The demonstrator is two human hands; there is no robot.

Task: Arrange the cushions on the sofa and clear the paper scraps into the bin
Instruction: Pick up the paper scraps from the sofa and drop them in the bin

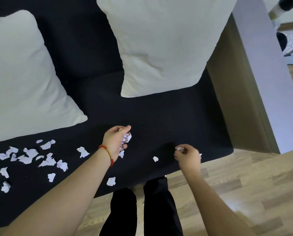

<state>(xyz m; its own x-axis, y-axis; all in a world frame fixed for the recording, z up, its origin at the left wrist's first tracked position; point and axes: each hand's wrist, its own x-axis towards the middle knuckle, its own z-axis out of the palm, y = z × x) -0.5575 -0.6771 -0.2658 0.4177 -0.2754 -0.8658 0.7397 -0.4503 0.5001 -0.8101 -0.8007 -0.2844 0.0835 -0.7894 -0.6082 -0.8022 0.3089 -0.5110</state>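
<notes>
Two white cushions lean on the black sofa (168,116): one at the left (21,79), a larger one at the right (161,45). Several torn white paper scraps (30,157) lie on the seat's left front part. My left hand (115,142), with a red and gold bracelet on its wrist, is closed around a crumpled bunch of scraps (127,137). To the right, my right hand (187,156) pinches a small scrap (179,149) at the seat. Loose scraps lie between the hands (155,158) and near the front edge (111,181).
A tan side panel (234,92) and a pale wall (268,82) bound the sofa on the right. Wood-look floor (244,184) runs in front of it. My legs in black trousers (142,210) stand against the seat's front edge. A patterned object (290,41) stands at the far right.
</notes>
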